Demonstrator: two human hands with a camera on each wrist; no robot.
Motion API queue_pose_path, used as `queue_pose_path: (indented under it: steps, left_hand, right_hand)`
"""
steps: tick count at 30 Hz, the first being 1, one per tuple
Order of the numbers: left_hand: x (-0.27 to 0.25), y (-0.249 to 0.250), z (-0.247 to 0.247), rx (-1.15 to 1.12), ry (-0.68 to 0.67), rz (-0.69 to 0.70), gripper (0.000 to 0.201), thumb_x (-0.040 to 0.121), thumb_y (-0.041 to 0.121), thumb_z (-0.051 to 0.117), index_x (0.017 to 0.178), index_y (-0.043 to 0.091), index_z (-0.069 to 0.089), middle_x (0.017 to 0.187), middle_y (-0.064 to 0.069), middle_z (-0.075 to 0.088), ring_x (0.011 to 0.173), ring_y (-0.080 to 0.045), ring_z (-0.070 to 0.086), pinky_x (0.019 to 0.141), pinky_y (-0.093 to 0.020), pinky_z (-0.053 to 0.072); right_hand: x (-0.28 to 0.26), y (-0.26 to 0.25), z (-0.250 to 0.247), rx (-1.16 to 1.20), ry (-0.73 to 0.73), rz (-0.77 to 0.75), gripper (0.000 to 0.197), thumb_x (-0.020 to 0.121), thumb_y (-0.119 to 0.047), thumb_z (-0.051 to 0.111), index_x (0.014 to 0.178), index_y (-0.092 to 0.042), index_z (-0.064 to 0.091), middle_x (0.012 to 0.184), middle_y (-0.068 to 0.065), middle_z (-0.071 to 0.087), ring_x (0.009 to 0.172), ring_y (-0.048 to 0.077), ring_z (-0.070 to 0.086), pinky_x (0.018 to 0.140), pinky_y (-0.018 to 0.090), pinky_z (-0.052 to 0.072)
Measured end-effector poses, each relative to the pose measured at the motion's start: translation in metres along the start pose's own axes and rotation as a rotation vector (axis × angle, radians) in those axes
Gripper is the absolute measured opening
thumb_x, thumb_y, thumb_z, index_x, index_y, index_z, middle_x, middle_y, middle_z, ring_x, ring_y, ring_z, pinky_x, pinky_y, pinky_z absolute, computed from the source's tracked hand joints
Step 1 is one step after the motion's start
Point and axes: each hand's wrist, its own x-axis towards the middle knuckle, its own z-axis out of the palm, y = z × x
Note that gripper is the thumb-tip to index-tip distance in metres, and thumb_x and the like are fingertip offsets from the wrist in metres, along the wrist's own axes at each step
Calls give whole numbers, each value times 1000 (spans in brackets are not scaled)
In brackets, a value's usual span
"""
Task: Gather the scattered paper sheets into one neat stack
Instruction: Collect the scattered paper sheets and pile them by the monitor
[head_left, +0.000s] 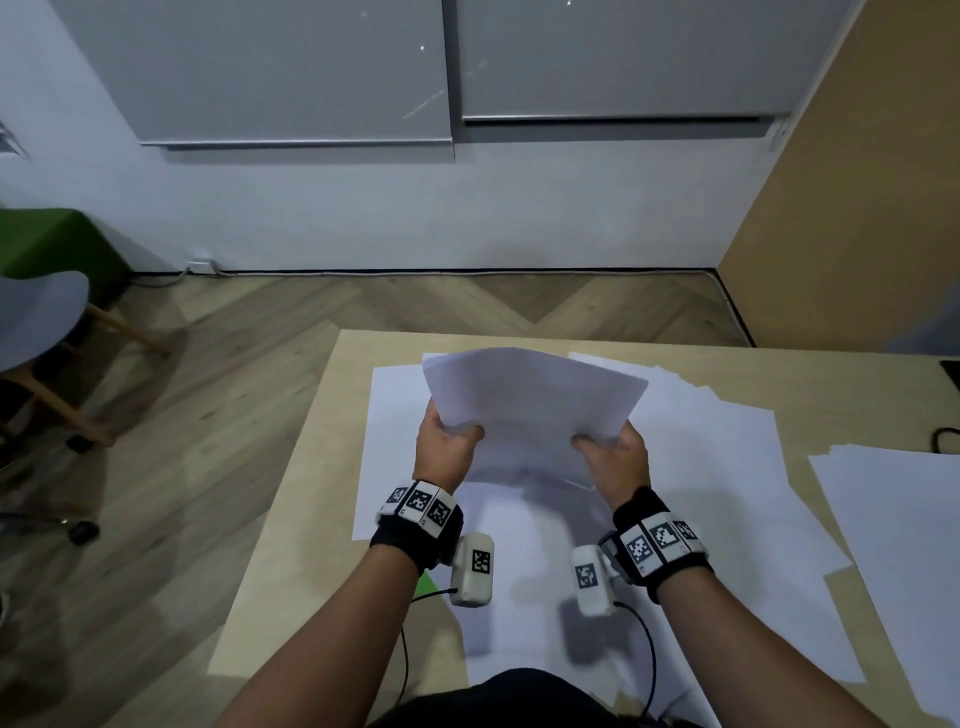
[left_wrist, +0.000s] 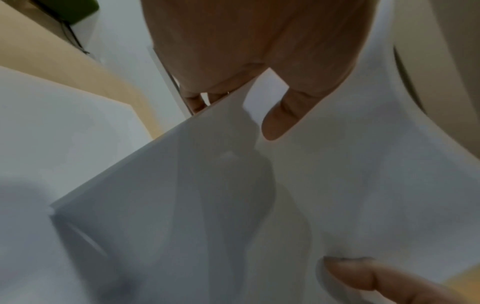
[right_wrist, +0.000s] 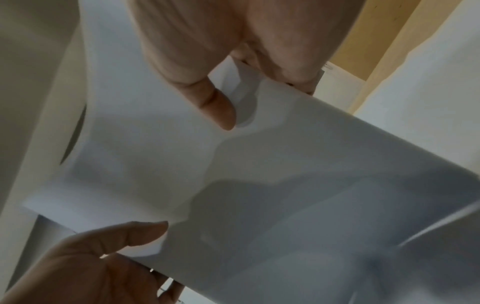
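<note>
A bundle of white paper sheets (head_left: 530, 400) is lifted above the table, tilted up and away from me. My left hand (head_left: 447, 441) grips its near left edge, thumb on top and fingers underneath. My right hand (head_left: 613, 449) grips the near right edge the same way. The left wrist view shows the left thumb (left_wrist: 280, 121) pressed on the held sheets (left_wrist: 233, 195), and the right wrist view shows the right thumb (right_wrist: 218, 107) on the held sheets (right_wrist: 285, 185). More loose sheets (head_left: 727, 478) lie spread on the wooden table (head_left: 311, 467) beneath.
Another group of sheets (head_left: 904, 545) lies at the table's right side, near a black cable (head_left: 943, 439). A grey chair (head_left: 36, 322) and a green object (head_left: 52, 239) stand on the floor to the left. The table's left edge runs close to my left arm.
</note>
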Motion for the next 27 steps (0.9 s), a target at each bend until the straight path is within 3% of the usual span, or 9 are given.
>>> queue_pose_path:
  steps: [5,9,13,16,17,21,24,27]
  left_hand:
    - [4,13,5,-58,5,50,47,68,11,63,113,22,58,106,-2,69,100,-20,66,84,-36,54]
    - [8,10,6,-57,55,18,46,65,11,65,105,32,52,103,-1,68,97,-21,65,85,-42,55]
    - [10,-2,7,0,11,-40,45,64,16,62,108,27,56,105,-4,69,100,-26,65,90,-50,54]
    - [12,-4,7,5,-4,-25,46,66,15,63,111,24,58,106,-2,70,102,-25,66,89,-47,55]
    - [12,-2,7,-3,1,-10,47,67,14,63,112,25,57,106,-2,69,101,-24,66,88,-44,55]
    - [11,-6,8,-8,-14,-24,49,67,12,64,113,24,54,108,-3,68,99,-21,65,84,-36,55]
    - [10,-18,11,91,-62,-128,46,78,4,65,120,19,55,114,-4,66,105,-24,62,86,-35,49]
    - [9,-30,12,137,-58,-174,42,86,0,61,123,19,57,114,-1,65,110,-25,60,89,-31,46]
  right_hand:
    - [8,-7,-2,51,39,-35,25,73,-2,70,92,-18,66,83,-7,71,78,15,64,71,27,49]
    - [12,0,-2,46,4,19,26,73,-7,71,96,-17,66,87,-4,71,82,15,65,73,27,50]
    - [16,6,0,18,-31,69,32,60,-22,65,88,-8,68,81,1,71,77,20,62,71,31,48]
    - [18,-2,-2,42,8,38,10,69,-6,67,76,-13,64,71,-2,65,67,15,57,62,29,46]
    - [18,-4,-3,52,21,33,16,72,-1,67,75,-15,63,70,-3,65,66,14,57,62,27,46]
    - [19,13,-1,73,2,128,18,71,-4,70,87,-12,69,86,1,73,83,22,66,74,30,52]
    - [19,31,-1,2,-90,257,22,73,-8,71,95,-8,70,94,5,74,92,27,68,73,29,51]
    - [17,35,-5,-36,-93,267,21,74,-8,72,94,-9,70,92,4,73,93,27,68,75,29,50]
